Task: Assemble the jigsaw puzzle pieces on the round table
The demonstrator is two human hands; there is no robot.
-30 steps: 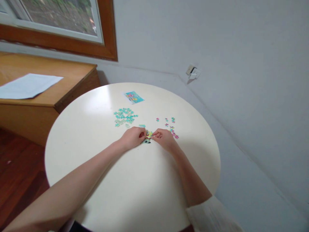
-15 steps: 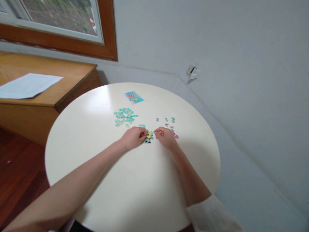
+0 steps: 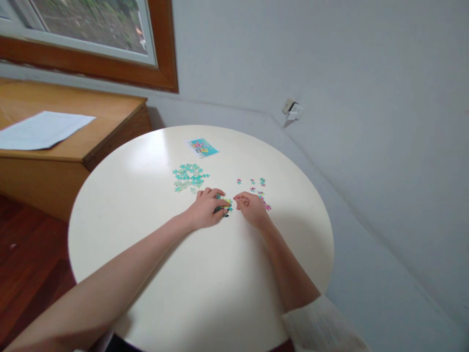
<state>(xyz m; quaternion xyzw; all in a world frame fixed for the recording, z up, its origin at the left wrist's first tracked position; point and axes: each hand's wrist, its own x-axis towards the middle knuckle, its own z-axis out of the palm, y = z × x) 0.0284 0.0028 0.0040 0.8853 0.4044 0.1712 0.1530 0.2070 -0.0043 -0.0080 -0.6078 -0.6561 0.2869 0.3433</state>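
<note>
One wall (image 3: 311, 58): pale, flat and matte, behind everything, with a faint seam running down to the right.
Table (image 3: 205, 283): round, white and smooth, with a glossy patch of light at its far left.
Desk (image 3: 44, 181): yellow-brown wood, square-edged, just beyond the table on the left.
Window (image 3: 91, 24): glass in a white inner frame and a broad brown wooden surround.
Floor (image 3: 29, 244): dark reddish boards.
Sleeve (image 3: 322, 322): pale, soft cloth at the right forearm.
Paper (image 3: 47, 129): white and flat, on the desk.
Left hand (image 3: 205, 209): palm down, fingers spread wide over the joined puzzle pieces (image 3: 229, 202), hiding their left part.
Right hand (image 3: 252, 210): just right of the joined pieces, fingers curled in narrow; whether they hold a piece, I cannot tell.
Loose pile (image 3: 190, 177): teal and pale green knobbly pieces, flat on the table beyond the left hand.
Card (image 3: 203, 147): thin, rectangular, colourfully printed, behind the pile.
Plug (image 3: 296, 112): white, in the wall socket.
Pink and teal pieces (image 3: 263, 182): scattered beyond and beside the right hand.
</note>
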